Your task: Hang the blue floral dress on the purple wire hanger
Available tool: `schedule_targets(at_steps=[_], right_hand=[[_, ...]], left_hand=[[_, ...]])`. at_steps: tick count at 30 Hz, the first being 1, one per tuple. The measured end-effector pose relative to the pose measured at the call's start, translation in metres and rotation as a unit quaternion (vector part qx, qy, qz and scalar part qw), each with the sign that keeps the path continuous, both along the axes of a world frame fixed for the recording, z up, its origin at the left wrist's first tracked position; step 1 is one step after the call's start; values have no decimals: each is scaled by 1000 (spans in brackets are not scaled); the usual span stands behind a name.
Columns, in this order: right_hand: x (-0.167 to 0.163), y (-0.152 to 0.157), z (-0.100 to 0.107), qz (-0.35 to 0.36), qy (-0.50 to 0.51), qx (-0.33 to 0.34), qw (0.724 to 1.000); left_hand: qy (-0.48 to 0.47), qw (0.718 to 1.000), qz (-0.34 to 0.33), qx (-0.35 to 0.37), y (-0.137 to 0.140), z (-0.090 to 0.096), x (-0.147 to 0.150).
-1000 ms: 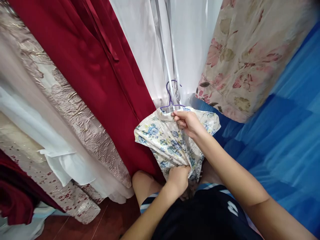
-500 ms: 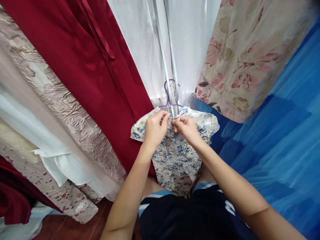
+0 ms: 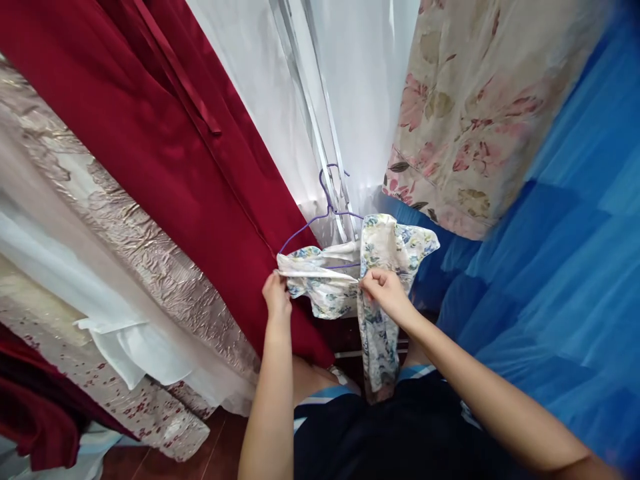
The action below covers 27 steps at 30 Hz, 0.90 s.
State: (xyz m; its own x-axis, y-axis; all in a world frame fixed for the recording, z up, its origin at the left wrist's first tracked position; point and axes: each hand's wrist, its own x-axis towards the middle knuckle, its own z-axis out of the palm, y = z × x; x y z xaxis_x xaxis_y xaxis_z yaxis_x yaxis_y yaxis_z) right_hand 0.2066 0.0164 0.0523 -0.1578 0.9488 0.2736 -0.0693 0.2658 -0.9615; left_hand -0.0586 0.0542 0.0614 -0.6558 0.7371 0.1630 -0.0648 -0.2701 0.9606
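Note:
A floral blouse (image 3: 383,243) in white, blue and yellow hangs partly on a purple hanger (image 3: 303,229). Its front is parted, and the hanger's left shoulder lies bare. My left hand (image 3: 277,295) is closed on the blouse's left edge, close to that end of the hanger. With fingers pinched, my right hand (image 3: 383,287) grips the blouse's edge near the middle. A pale strip of the cloth stretches between both hands. The hanger's lower bar shows through the gap; its right end is hidden under the blouse.
Grey metal bars (image 3: 313,113) stand behind the hanger, before white fabric (image 3: 250,73). Dark red cloth (image 3: 200,180) hangs to the left, with embossed pinkish fabric (image 3: 165,247) beside it. Pink-flowered cloth (image 3: 460,127) and blue tulle (image 3: 540,287) hang at right. Red tiled floor (image 3: 165,450) shows below.
My left hand has moved left and down, drawing the blouse's left side off the hanger's shoulder and opening the front. My right hand has shifted slightly right and down, still gripping the cloth.

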Motion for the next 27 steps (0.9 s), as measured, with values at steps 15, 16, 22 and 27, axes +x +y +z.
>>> schedule_targets(at_steps=[15, 16, 22, 27], right_hand=[[35, -37, -36, 77, -105, 102, 986], [32, -42, -29, 103, -93, 100, 985], [59, -52, -4, 63, -62, 75, 993], [105, -38, 15, -10, -138, 186, 973]], left_hand=[[281, 889, -357, 60, -73, 14, 131], [311, 883, -346, 72, -75, 16, 137], [157, 828, -536, 36, -86, -16, 139], [142, 755, -636, -74, -101, -47, 139]])
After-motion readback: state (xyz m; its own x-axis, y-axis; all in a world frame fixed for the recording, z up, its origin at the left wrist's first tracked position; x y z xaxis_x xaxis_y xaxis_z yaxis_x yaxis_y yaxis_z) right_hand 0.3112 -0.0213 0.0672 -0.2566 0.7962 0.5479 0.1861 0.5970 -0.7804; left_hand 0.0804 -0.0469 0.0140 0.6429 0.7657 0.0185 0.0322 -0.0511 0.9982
